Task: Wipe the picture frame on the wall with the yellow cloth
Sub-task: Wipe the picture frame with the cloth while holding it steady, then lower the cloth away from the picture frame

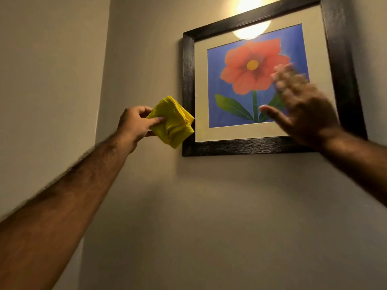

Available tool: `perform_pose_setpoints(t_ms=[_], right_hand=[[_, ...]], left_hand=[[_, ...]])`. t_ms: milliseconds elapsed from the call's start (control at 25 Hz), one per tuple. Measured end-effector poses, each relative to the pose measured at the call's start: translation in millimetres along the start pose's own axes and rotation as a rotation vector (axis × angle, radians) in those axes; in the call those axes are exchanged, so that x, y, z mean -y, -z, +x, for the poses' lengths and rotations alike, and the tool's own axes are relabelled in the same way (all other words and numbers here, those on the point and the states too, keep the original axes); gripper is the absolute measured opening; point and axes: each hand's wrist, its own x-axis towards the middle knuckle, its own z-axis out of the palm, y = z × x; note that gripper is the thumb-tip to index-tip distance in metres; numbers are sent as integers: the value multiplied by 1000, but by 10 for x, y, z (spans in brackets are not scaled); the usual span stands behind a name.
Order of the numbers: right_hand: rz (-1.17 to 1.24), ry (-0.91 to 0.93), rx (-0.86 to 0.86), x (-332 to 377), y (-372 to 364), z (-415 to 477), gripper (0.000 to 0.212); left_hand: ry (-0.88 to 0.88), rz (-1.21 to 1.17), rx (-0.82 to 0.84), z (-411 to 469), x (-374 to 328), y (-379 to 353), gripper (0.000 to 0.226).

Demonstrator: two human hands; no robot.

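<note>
A dark wooden picture frame [240,146] hangs on the wall, holding a red flower on blue behind glass. My left hand [134,124] pinches a folded yellow cloth [173,122] between thumb and fingers, just left of the frame's lower left side. The cloth's right edge overlaps the frame's left bar; whether it touches is unclear. My right hand [301,107] is raised in front of the lower right of the picture, fingers spread and blurred, holding nothing.
A round wall lamp [249,5] glows above the frame and reflects in the glass. An inside wall corner [104,80] runs down to the left of the frame. Bare beige wall [209,216] lies below.
</note>
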Motion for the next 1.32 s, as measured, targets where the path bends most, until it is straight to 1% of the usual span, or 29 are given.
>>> perform_pose_setpoints(t_ms=[40,80,120,160,240,280,320,360,440,480,600,680,760,920,1080,1240,1320], right_hand=[[165,80,34,350,-45,24,85],[343,108,82,731,-95,42,82],[515,73,136,1115,-142,66,82],[677,-21,199,1467,-180,101,87],[985,-302,390,2025,-291,165,98],[1091,-430,495,2184,-364,183,97],[1173,-524,591,2335,-447,187,89],[1253,-593,662,2489,-532,162,75],[1421,-680,768,2817,-685,30,48],[1489,-699,823,3021,-763,-62,41],[1607,-730,948,3597,-949,-321,31],[1659,-757,1027,4049,-1078,-537,34],[1694,-758,1136,4559,-1201,-825,39],[1740,-739,1401,5653,-1376,-1502,27],[1694,-733,1644,6724,-1473,-2252,40],[1644,-718,1927,7883,-1474,-3223,40],[1596,-726,2035,8321,-1445,-3715,40]], left_hand=[[9,-30,3,-81,34,62,31],[15,-60,5,-179,72,125,28],[25,-83,7,-283,117,193,24],[41,-94,7,-389,168,269,22],[83,-91,0,-599,292,466,27],[101,-89,-6,-698,347,548,32],[119,-79,-19,-818,407,667,37],[135,-71,-37,-954,479,812,39],[193,-90,-65,-1259,660,1122,35],[238,-104,-71,-1436,776,1304,31],[416,-198,-79,-1927,1126,1806,20],[545,-296,-122,-2288,1389,2170,19],[641,-336,-195,-2712,1676,2524,20],[792,-290,-358,-3623,2243,3155,17],[959,-197,-459,-4530,2773,3716,15],[1147,-149,-571,-5597,3367,4239,12],[1258,-133,-618,-6099,3610,4398,13]])
